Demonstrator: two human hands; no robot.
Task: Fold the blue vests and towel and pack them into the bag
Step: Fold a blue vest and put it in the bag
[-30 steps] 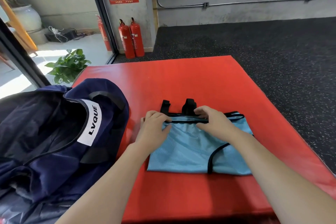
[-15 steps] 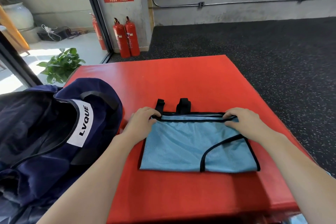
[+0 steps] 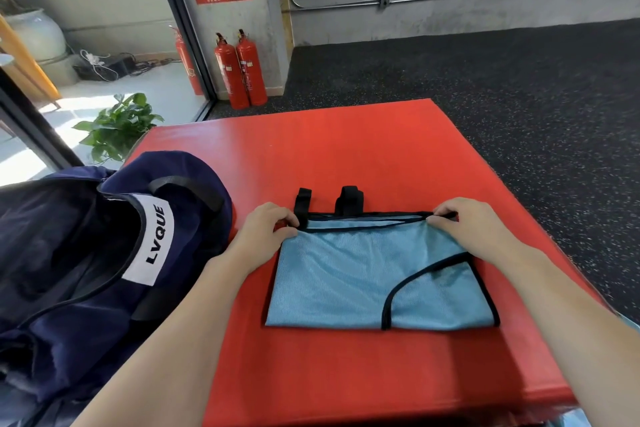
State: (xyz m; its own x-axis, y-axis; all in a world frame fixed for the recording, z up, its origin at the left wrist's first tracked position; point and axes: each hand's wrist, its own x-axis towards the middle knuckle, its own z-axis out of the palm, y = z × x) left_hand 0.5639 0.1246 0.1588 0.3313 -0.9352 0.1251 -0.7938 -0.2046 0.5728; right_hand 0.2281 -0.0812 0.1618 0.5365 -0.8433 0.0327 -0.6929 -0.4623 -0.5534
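Two hands hold a folded blue vest on a red mat.

The left hand (image 3: 265,236) pinches the blue vest (image 3: 363,277) at its far left corner, and the right hand (image 3: 467,225) pinches its far right corner. An open navy bag (image 3: 86,253) lies just left of the red mat (image 3: 346,149).

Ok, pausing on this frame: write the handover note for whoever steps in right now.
Left hand: pinches the far left corner of the blue vest.
Right hand: pinches its far right corner.
The vest lies partly folded on the red mat; the navy bag sits open at the left.
Left to do: finish this fold, pack it. No towel or clear second vest in view.
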